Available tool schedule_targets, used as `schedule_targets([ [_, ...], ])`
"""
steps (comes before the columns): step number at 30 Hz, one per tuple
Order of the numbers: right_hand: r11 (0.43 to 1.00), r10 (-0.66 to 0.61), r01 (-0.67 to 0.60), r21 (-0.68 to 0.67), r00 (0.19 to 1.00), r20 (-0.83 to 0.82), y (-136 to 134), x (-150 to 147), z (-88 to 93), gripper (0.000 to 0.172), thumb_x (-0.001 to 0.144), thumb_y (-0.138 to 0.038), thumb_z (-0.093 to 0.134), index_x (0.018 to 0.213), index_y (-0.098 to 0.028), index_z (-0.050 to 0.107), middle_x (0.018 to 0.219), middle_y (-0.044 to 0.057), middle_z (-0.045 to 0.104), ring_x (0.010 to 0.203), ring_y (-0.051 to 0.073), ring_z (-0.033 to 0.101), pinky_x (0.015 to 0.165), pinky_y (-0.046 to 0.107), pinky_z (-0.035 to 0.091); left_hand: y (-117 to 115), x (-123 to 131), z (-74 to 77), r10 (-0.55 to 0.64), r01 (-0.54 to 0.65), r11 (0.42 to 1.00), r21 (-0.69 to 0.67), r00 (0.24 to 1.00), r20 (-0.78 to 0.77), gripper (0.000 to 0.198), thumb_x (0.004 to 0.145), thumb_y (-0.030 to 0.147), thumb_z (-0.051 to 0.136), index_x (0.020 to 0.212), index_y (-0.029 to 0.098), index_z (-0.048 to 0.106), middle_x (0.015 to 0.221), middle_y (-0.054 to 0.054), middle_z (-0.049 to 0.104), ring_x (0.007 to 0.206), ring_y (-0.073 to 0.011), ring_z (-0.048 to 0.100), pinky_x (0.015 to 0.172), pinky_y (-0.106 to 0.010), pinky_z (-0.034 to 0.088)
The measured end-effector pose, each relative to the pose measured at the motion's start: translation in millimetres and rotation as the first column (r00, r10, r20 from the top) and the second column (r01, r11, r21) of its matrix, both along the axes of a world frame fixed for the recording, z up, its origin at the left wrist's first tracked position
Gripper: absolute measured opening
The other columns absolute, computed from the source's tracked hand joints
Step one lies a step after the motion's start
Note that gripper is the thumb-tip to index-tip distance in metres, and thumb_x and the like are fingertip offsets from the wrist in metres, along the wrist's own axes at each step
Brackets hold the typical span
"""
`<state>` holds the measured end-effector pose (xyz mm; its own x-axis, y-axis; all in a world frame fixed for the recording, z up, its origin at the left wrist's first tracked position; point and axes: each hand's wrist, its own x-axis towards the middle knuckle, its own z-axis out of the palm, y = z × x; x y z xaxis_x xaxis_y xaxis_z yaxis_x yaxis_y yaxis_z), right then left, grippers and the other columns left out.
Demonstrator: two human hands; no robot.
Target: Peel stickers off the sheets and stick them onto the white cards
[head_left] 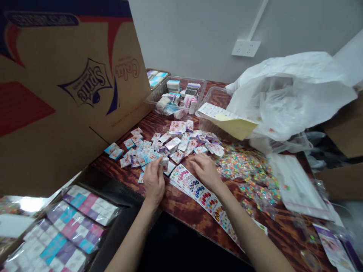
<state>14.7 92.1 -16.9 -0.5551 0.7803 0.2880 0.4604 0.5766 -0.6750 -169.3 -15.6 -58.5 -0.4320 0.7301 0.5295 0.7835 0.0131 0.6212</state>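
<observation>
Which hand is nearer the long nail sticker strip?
Right. The right hand lies at the upper end of the strip; the left hand is apart from it, to its left.

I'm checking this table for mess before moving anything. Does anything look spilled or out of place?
Yes: loose multicoloured pieces lie in a scattered heap on the wooden table, just beyond the right hand. They appear to sit outside any container, so they look spilled.

Left hand, right hand, both bare, slim forearms (narrowing at the wrists), slender fingers
</observation>
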Motion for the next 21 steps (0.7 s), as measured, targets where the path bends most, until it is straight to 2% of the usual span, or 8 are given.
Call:
schedule_targets([
  [2,0.986,0.053,-0.067,0.152,0.994,0.099,27,-41,4.1,0.021,0.093,-0.017,0.048,0.092,-0.019,0.069,0.095,0.007,0.071,0.096,0.023,0.056,0.087,0.036,0.040,7,-13,-6.5,0.153,-0.148,0.987,0.066,0.985,-0.079,0.033,0.098,0.025,0.043,0.128,0.019,0.054,0.116,-0.012,0.063,0.114,-0.0246,0.056,0.109,-0.049,0.033],
  [4,0.956,0.106,-0.161,0.247,0.969,0.222,49,-76,2.8,0.023,0.092,-0.014,0.048,0.105,-0.018,0.068,0.109,0.009,0.069,0.110,0.025,0.052,0.093,0.037,0.037,15,-18,-12.7,0.229,-0.226,0.973,0.041,0.963,-0.139,0.042,0.095,0.031,0.049,0.134,0.016,0.050,0.128,-0.017,0.057,0.127,-0.0296,0.048,0.113,-0.055,0.023],
  [6,0.916,0.164,-0.271,0.296,0.926,0.341,63,-99,-2.5,0.030,0.093,-0.017,0.049,0.120,-0.017,0.062,0.123,0.010,0.065,0.124,0.028,0.045,0.099,0.041,0.033,20,-17,-17.6,0.210,-0.225,0.973,-0.053,0.955,-0.211,0.060,0.089,0.042,0.059,0.140,0.015,0.044,0.144,-0.022,0.042,0.139,-0.0374,0.031,0.113,-0.062,0.016],
  [8,0.879,0.193,-0.352,0.320,0.879,0.437,67,-105,-8.9,0.034,0.092,-0.019,0.050,0.125,-0.018,0.059,0.125,0.011,0.063,0.130,0.030,0.038,0.101,0.045,0.030,23,-14,-21.2,0.155,-0.201,0.968,-0.152,0.950,-0.271,0.072,0.081,0.049,0.067,0.141,0.016,0.044,0.153,-0.024,0.028,0.144,-0.0432,0.018,0.112,-0.067,0.009],
  [11,0.861,0.146,-0.369,0.351,0.839,0.524,61,-84,-15.3,0.029,0.091,-0.018,0.052,0.118,-0.016,0.062,0.116,0.014,0.064,0.122,0.031,0.044,0.099,0.045,0.030,24,-13,-23.8,0.144,-0.211,0.953,-0.218,0.947,-0.287,0.065,0.081,0.043,0.068,0.138,0.018,0.049,0.156,-0.023,0.023,0.145,-0.0442,0.013,0.111,-0.069,0.007],
  [15,0.895,0.027,-0.280,0.346,0.811,0.585,43,-33,-19.2,0.022,0.088,-0.020,0.056,0.109,-0.016,0.064,0.104,0.013,0.063,0.102,0.029,0.051,0.089,0.041,0.035,25,-18,-23.6,0.167,-0.222,0.954,-0.204,0.952,-0.255,0.057,0.085,0.035,0.064,0.137,0.020,0.049,0.156,-0.021,0.025,0.146,-0.0412,0.013,0.112,-0.068,0.008],
  [18,0.921,-0.026,-0.209,0.329,0.810,0.586,32,3,-23.1,0.022,0.088,-0.021,0.058,0.108,-0.017,0.063,0.103,0.013,0.063,0.100,0.029,0.050,0.086,0.040,0.037,24,-15,-20.3,0.162,-0.206,0.962,-0.178,0.958,-0.237,0.055,0.086,0.033,0.063,0.137,0.020,0.048,0.156,-0.019,0.025,0.146,-0.0407,0.013,0.112,-0.068,0.008],
  [21,0.940,-0.048,-0.152,0.307,0.829,0.557,22,28,-25.5,0.023,0.087,-0.020,0.059,0.109,-0.017,0.063,0.105,0.014,0.063,0.101,0.030,0.050,0.088,0.042,0.037,20,1,-12.8,0.133,-0.154,0.982,-0.106,0.973,-0.188,0.047,0.089,0.028,0.059,0.134,0.018,0.051,0.155,-0.019,0.029,0.146,-0.0385,0.016,0.114,-0.064,0.012],
])
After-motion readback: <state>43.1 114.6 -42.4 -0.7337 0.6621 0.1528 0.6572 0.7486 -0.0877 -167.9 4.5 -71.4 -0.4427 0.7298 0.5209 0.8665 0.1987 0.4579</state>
